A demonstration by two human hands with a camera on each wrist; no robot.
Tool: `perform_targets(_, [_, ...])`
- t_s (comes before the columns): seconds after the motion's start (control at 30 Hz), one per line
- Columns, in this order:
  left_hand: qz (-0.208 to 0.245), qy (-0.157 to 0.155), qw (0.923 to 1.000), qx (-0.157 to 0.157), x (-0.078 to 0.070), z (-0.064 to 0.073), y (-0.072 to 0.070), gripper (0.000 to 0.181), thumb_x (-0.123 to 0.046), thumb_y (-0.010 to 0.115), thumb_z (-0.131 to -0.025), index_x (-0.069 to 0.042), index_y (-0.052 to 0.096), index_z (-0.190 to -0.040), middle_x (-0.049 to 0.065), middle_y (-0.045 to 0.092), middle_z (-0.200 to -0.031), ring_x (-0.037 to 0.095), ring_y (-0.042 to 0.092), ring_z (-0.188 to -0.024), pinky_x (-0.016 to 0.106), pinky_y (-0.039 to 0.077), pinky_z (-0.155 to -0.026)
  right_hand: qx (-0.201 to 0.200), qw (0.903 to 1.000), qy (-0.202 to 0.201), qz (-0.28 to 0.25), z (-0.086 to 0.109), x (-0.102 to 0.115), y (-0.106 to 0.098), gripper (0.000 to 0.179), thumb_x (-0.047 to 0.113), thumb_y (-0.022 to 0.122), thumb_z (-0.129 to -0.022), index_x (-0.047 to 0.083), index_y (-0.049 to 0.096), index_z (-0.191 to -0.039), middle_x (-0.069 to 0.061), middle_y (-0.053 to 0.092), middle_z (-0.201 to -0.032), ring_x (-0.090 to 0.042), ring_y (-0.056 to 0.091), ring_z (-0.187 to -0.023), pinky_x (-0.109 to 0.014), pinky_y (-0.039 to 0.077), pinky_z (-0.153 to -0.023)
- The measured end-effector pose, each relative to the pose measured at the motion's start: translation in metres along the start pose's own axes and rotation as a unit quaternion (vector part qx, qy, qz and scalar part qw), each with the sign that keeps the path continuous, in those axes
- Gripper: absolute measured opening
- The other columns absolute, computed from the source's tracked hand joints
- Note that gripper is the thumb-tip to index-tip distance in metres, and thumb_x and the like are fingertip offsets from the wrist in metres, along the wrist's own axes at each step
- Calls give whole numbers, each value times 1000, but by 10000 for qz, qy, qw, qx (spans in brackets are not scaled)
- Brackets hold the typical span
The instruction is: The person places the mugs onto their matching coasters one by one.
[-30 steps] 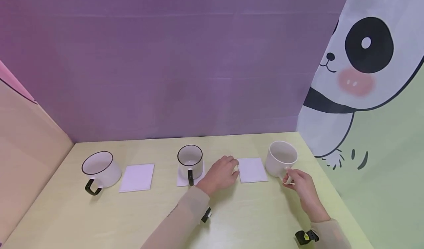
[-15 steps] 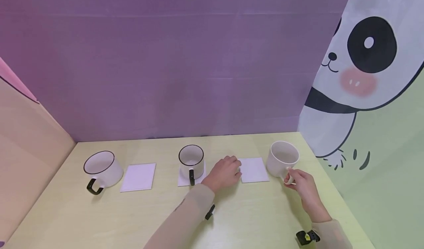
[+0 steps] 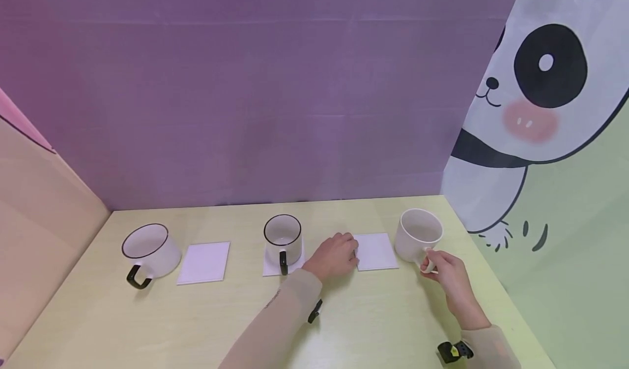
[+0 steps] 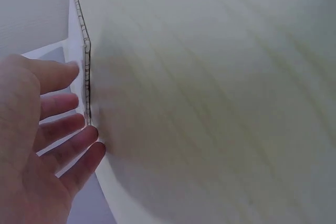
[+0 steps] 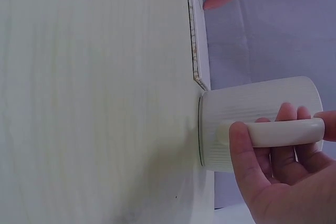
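Grip-and-steady step, seemingly: left hand [image 3: 333, 255], fingers loose, at left edge of coaster [image 3: 377, 252]; right hand [image 3: 449, 279] grasps handle [image 5: 286, 133] of white mug [image 3: 415, 240], upright on table [image 3: 373, 320] just beside coaster; next move likely needs level lift.

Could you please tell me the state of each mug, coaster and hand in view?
Left mug, upright, off the coasters
Middle mug, upright on middle coaster
Right mug, upright, handle gripped
Left coaster, flat, bare
Middle coaster, partly covered
Right coaster, flat, bare
Left hand, fingers at right coaster's edge
Right hand, gripping right mug's handle
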State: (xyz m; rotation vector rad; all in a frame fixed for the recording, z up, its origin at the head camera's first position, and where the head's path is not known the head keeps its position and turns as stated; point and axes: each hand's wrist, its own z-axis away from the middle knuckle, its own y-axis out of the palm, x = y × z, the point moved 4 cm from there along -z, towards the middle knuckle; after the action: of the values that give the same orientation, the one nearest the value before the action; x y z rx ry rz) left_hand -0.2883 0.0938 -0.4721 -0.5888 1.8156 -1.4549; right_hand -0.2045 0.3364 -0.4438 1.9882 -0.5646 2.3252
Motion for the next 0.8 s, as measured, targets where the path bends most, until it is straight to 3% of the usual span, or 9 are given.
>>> perform_targets(0.37, [-26, -5, 10000, -81, -1, 1, 2, 17, -29, 70, -93, -17, 61, -85, -2, 63, -110, 19, 58, -99, 30, 50, -81, 14, 10000, 21, 4, 0, 0, 0, 35, 20, 51, -107, -5, 62, -87, -3, 58, -80, -13, 59, -80, -30, 58, -81])
perform_targets(0.8, [71, -90, 9998, -163, -1, 0, 2, 21, -31, 72, -91, -19, 57, -83, -5, 64, -109, 17, 54, -91, 28, 47, -72, 58, 9999, 150, -50, 1, 0, 1, 34, 21, 49, -108, -5, 62, -91, -2, 58, -80, -14, 57, -83, -29, 58, -81])
